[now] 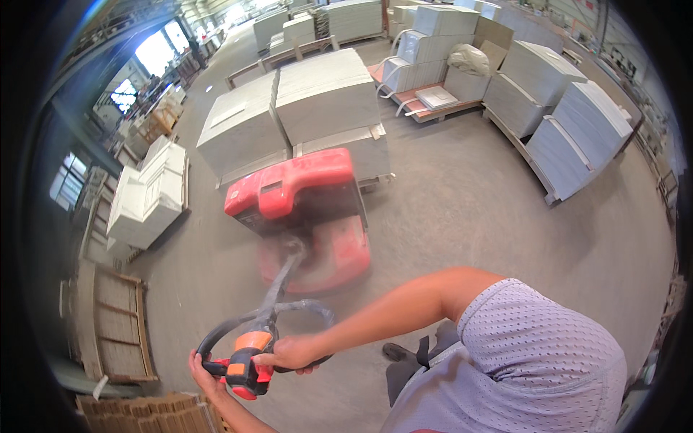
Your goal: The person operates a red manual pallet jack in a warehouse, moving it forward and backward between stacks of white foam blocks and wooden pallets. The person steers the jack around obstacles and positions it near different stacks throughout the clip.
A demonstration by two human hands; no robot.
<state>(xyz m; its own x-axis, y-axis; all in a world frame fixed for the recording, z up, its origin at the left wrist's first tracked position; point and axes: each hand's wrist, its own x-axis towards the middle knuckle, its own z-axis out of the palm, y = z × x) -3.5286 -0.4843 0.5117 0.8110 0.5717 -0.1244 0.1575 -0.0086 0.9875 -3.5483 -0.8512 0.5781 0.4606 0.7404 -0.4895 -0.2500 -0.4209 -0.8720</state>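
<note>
A red electric pallet truck (pixel 317 173) stands ahead of me, its grey steering arm (pixel 277 290) slanting down toward my hands. At the arm's near end is a black looped tiller handle (pixel 216 333) with orange and red controls. My left hand (pixel 205 377) is closed round the left side of that handle. On the right side my right hand (pixel 294 353) grips it, thumb over the control head. Beyond the truck's red body sit two large stacks of pale slabs (pixel 325 86), side by side and close against it. The forks are hidden.
Strapped slab stacks (pixel 404 72) stand on a reddish pallet at the back. More slabs (pixel 577 137) rest on pallets at the right. White slabs (pixel 148 191) and a wooden crate (pixel 119 325) line the left. Brown boards (pixel 144 415) lie at the lower left. Grey floor (pixel 462 216) lies between.
</note>
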